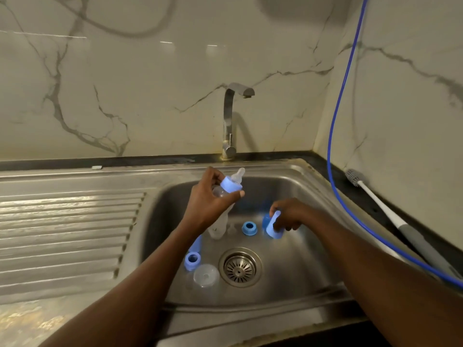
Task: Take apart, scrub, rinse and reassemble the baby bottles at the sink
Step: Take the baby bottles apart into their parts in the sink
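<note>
In the middle of the frame, over the sink (172, 211), the left hand (209, 199) grips a bottle (231, 185) near its collar and the right hand (288, 215) pinches a blue cap (271, 227) just right of it; the slick plastic could slip and drop onto the drain (240, 267).

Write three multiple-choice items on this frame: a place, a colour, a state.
1. Where does the bottle brush lie? A in the basin; B on the counter right of the sink; C on the drainboard.
2. What colour is the collar on the bottle in the left hand? A pink; B green; C blue.
3. How is that bottle's top? A nipple fitted; B bare neck; C capped.
Key: B, it lies on the dark counter; C, blue shows; A, the nipple juts out.
</note>
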`<state>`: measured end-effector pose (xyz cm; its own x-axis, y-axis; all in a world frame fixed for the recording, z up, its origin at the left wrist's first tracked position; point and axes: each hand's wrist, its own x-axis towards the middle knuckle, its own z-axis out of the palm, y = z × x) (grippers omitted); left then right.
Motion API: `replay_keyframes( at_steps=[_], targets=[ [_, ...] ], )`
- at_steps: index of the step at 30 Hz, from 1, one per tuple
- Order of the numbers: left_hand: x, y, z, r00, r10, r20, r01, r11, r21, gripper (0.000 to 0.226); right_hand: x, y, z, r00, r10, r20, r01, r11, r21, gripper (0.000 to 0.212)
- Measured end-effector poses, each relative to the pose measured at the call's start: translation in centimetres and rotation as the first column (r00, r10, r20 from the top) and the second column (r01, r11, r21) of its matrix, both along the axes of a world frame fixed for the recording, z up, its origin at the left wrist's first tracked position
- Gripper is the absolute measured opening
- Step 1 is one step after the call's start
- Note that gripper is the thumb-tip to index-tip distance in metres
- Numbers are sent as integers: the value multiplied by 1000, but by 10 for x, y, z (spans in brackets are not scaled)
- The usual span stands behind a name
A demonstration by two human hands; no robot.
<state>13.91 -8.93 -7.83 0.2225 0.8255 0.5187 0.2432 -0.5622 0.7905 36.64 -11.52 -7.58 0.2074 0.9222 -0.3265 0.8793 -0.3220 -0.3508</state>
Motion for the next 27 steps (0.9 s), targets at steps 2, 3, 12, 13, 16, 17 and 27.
replay_keyframes(
  at_steps=[2, 3, 12, 13, 16, 17, 27],
  targets=[
    [4, 2, -2, 999, -34, -37, 35, 999, 19, 41, 5, 4, -9, 992, -24, 125, 32, 997, -69, 38],
    [5, 3, -4, 997, -48, -60, 50, 998, 25, 42, 8, 6, -15, 984, -32, 173, 48, 995, -88, 40],
    [-3, 18, -13, 993, 1, -117, 8, 997, 75, 46, 12, 20, -39, 906, 33, 422, 13, 994, -108, 43],
    [-3, 18, -13, 993, 5, -118, 4, 997, 76, 46, 12, 19, -40, 906, 32, 422, 12, 995, -101, 46],
    [-4, 18, -13, 992, 7, -124, 2, 997, 75, 46, 12, 19, -41, 913, 10, 408, 38, 993, -109, 46],
    [-3, 18, -13, 992, 3, -128, 7, 997, 75, 47, 13, 18, -41, 921, 4, 390, 43, 993, -111, 45],
    [-2, 20, -16, 973, -1, -229, 6, 1000, 22, 52, 8, 10, -3, 977, -209, 48, 197, 964, 180, 25]
  ],
)
